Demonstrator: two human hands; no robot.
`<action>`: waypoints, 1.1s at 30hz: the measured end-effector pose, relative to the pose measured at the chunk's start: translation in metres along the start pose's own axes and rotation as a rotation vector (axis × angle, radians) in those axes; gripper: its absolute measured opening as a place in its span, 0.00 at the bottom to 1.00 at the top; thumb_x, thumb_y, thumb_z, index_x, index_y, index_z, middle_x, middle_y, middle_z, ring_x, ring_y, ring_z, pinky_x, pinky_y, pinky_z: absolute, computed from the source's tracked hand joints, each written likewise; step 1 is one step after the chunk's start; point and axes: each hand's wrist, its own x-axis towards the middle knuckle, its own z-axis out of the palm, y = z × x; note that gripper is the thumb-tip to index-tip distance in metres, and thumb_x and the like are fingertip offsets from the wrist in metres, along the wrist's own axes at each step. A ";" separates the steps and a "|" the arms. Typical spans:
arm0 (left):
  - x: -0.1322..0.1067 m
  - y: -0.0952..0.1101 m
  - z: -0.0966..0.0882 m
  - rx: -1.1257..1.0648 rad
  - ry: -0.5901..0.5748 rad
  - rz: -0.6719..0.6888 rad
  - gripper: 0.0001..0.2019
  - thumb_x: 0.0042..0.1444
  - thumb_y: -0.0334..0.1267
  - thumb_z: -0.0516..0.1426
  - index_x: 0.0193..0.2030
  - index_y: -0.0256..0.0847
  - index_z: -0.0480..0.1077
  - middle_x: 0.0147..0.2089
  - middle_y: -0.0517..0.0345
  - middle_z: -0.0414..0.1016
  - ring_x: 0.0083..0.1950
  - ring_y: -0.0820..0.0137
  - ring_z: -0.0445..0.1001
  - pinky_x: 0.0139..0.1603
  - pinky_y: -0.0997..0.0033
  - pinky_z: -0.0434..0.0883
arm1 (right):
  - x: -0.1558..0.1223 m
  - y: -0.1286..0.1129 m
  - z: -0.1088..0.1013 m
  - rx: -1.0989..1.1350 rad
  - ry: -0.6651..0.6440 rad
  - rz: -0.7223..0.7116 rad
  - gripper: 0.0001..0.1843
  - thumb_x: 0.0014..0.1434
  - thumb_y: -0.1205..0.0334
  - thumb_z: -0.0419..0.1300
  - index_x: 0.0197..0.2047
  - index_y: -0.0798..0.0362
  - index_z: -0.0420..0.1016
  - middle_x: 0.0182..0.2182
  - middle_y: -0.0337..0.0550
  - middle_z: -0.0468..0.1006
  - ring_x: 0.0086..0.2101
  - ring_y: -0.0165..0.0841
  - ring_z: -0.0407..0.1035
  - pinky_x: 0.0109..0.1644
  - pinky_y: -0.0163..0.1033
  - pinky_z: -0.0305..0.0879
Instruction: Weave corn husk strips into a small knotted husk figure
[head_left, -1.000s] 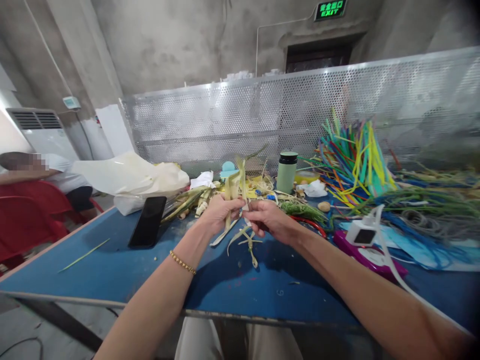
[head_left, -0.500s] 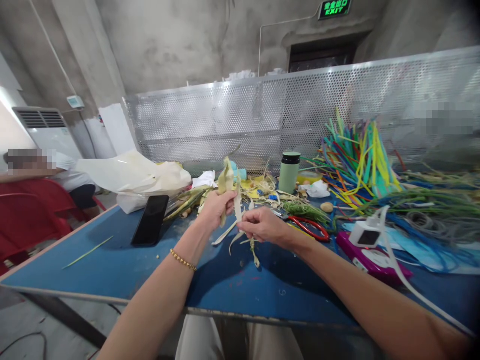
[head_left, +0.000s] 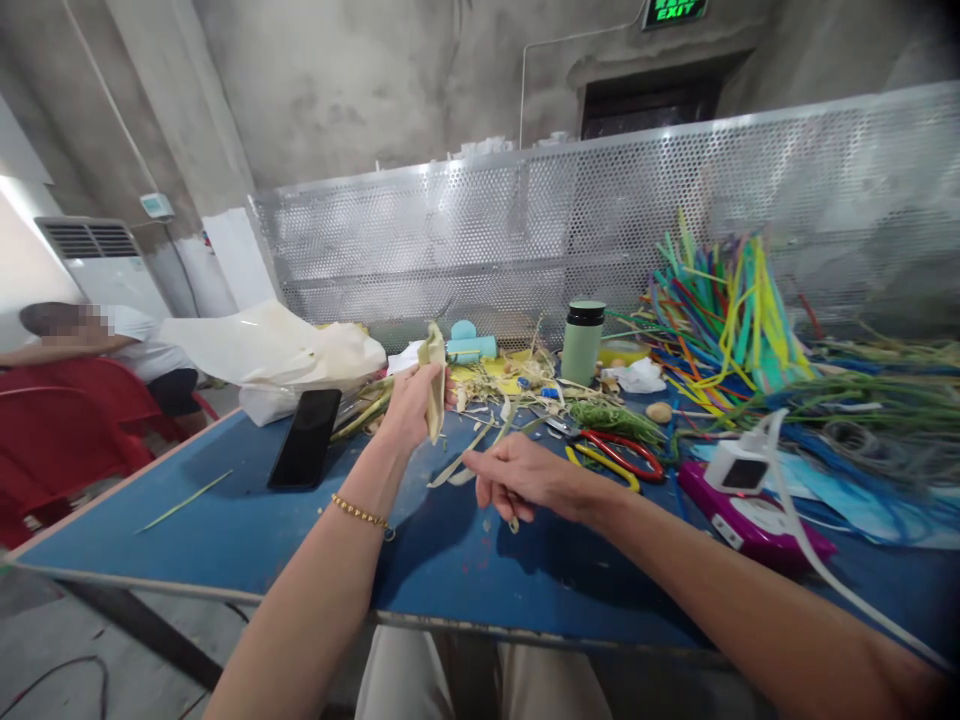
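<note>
My left hand (head_left: 417, 404) is closed around a folded, pale yellow-green dried leaf (head_left: 433, 380), which stands up out of the fist over the table's middle. Lower and to the right, my right hand (head_left: 521, 478) hovers above the blue tabletop with its fingers curled in and the thumb pressed to them. Whatever is between those fingers is hidden. Several pale leaf strips (head_left: 459, 455) lie just left of and behind this hand, and a small pale tip (head_left: 514, 524) peeks out beneath it.
A black phone (head_left: 304, 440) and plastic bag (head_left: 300, 350) lie left. Red-handled pliers (head_left: 622, 455), yellow handles (head_left: 604, 470), a green tumbler (head_left: 582, 342) and a purple power strip (head_left: 739, 525) stand right. Coloured strips (head_left: 735, 320) are piled behind. A seated person (head_left: 135, 340) is far left.
My left hand has moved left with the leaf, turning it. My right hand has shifted slightly down and right, away from the strip it was pinching near the left hand.
</note>
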 end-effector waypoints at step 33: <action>-0.017 -0.015 0.015 0.015 -0.395 -0.086 0.17 0.44 0.47 0.66 0.24 0.33 0.72 0.20 0.56 0.70 0.20 0.75 0.66 0.24 0.73 0.62 | 0.002 -0.006 -0.031 0.128 0.549 -0.303 0.15 0.55 0.55 0.58 0.21 0.53 0.65 0.13 0.34 0.64 0.14 0.24 0.56 0.17 0.31 0.50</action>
